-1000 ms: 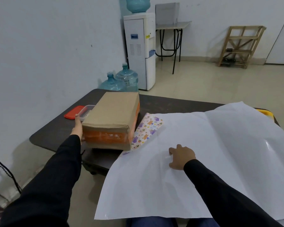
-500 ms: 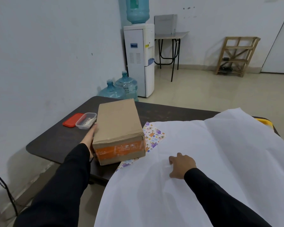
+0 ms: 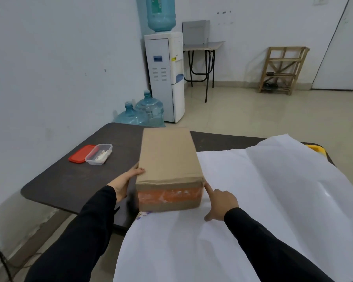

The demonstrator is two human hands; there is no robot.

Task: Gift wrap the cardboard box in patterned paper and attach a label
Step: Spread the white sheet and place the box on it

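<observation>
A brown cardboard box (image 3: 168, 159) with an orange taped band on its near end rests on the left edge of the wrapping paper (image 3: 263, 192), which lies white side up on the dark table (image 3: 69, 180). A small patterned corner of the paper (image 3: 143, 215) peeks out under the box. My left hand (image 3: 126, 180) presses flat against the box's left side, thumb on its top edge. My right hand (image 3: 219, 202) rests on the paper, index finger touching the box's near right corner.
A clear plastic container (image 3: 99, 154) and its red lid (image 3: 82, 153) lie on the table's left part. A yellow object (image 3: 317, 148) shows beyond the paper at the far right. Water bottles (image 3: 143, 115) and a dispenser (image 3: 165, 76) stand behind the table.
The box has slid right and toward me onto the paper, covering most of the patterned corner. My right hand moved left from the paper's middle to the box's corner.
</observation>
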